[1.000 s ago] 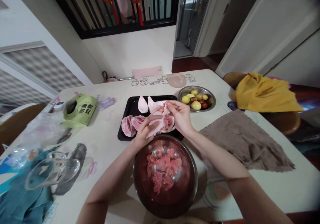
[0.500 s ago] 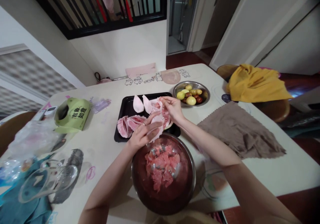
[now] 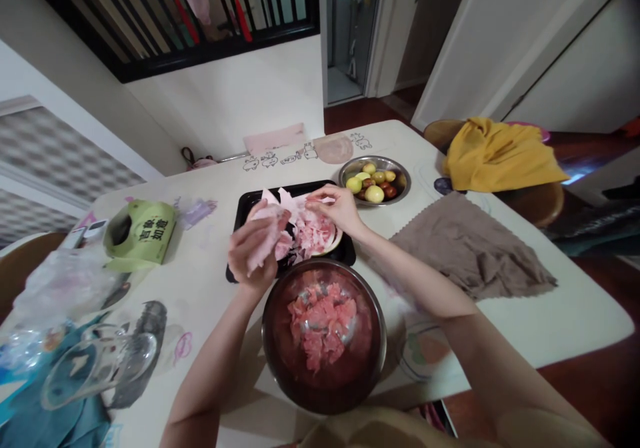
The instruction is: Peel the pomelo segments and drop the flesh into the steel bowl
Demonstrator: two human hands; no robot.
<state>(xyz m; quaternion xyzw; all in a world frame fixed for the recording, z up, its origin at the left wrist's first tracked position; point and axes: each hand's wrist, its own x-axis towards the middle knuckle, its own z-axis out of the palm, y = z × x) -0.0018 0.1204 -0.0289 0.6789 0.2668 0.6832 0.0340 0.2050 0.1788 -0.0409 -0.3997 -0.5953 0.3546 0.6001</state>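
My left hand [image 3: 245,251] is closed around a pale pink pomelo membrane [image 3: 265,238], above the left part of a black tray [image 3: 245,205]. Over the tray's right side, my right hand [image 3: 340,208] pinches the edge of another thin pale piece of pomelo membrane [image 3: 300,207]. Below it in the tray lies pink pomelo flesh and torn membrane [image 3: 317,231], with a rim of rind at its right. In front of the tray, a steel bowl [image 3: 280,381] contains peeled reddish-pink pomelo flesh [image 3: 323,321].
A steel dish [image 3: 407,191] of green and brown small fruits stands behind the tray at right. A brown cloth [image 3: 470,251] lies at right. To the left are a green paper bag [image 3: 155,231], clear plastic bag [image 3: 65,288] and clear pitcher [image 3: 100,361]. Yellow cloth [image 3: 500,158] drapes a chair.
My left hand has moved left with the membrane, away from my right hand. My right hand stays over the tray's right side. The view has shifted slightly.
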